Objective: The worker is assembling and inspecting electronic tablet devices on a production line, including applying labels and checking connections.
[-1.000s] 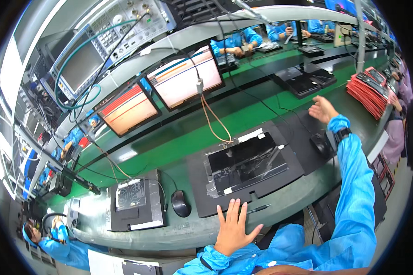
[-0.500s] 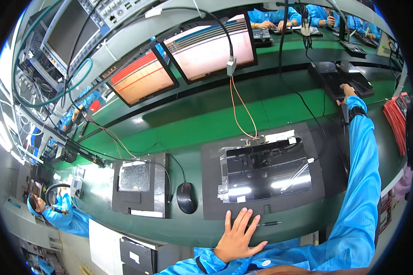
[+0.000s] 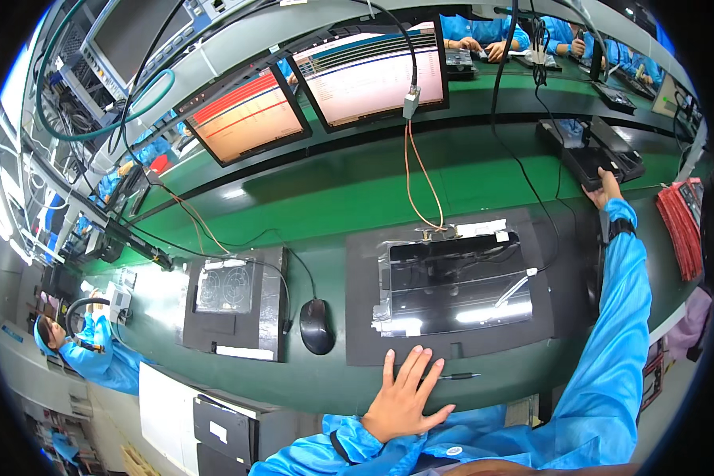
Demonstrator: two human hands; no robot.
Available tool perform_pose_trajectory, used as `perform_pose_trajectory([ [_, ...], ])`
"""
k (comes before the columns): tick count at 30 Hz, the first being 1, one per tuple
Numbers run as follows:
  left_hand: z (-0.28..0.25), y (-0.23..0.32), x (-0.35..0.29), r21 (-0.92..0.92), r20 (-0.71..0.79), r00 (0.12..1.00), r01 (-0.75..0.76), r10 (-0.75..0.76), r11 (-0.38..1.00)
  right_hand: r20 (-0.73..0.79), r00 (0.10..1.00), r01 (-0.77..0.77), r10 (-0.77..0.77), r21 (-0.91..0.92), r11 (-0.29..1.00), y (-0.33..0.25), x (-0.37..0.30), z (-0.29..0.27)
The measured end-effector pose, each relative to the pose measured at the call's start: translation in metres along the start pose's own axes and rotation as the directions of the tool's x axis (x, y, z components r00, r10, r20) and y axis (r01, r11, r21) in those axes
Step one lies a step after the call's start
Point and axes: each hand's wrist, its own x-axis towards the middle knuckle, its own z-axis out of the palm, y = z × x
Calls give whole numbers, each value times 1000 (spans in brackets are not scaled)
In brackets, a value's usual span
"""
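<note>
My left hand (image 3: 407, 399) lies flat with fingers spread on the near edge of the green bench. Just right of its fingers is a black pen (image 3: 460, 376). Beyond the fingertips, a dark glossy screen panel (image 3: 460, 289) rests on a black mat (image 3: 361, 317), with a cable connected at its top edge. At the far right, my right hand (image 3: 607, 189) is closed on the near edge of a black tray (image 3: 591, 164), thumb on top. Its other fingers are mostly hidden. Black pieces sit inside or against the tray; their kind is unclear.
A black mouse (image 3: 317, 327) separates the mat from a smaller plate with printed circles (image 3: 224, 289). Two monitors (image 3: 373, 71) stand behind, with hanging cables (image 3: 411, 103) before them. Red packets (image 3: 680, 226) stack at the right edge. Co-workers (image 3: 484, 40) sit across the bench.
My right hand has drawn back a little from inside the black tray to its near edge, and a dark piece there now stands tilted. My left hand stays flat; the view has shifted slightly.
</note>
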Motion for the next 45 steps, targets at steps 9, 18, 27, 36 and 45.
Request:
perform_pose_trajectory([
  [9, -4, -10, -2, 59, 6, 1000, -28, 28, 998, -221, 972, 26, -75, -214, 976, -52, -127, -120],
  [18, 2, -2, 1, 142, 14, 999, -43, 42, 989, -216, 971, 13, -105, -389, 921, -126, -285, -240],
  [27, 3, -3, 2, 190, 2, 998, -64, 64, 980, -251, 939, 88, -236, -487, 869, -109, -296, -371],
  [36, 7, -7, -1, 163, -54, 995, -70, 80, 984, -325, 872, 115, -367, -592, 798, -95, -292, -417],
  [45, 1, -7, -33, -285, -413, 888, -337, 202, 897, -176, 897, 353, -406, -268, 896, -152, -350, -384],
])
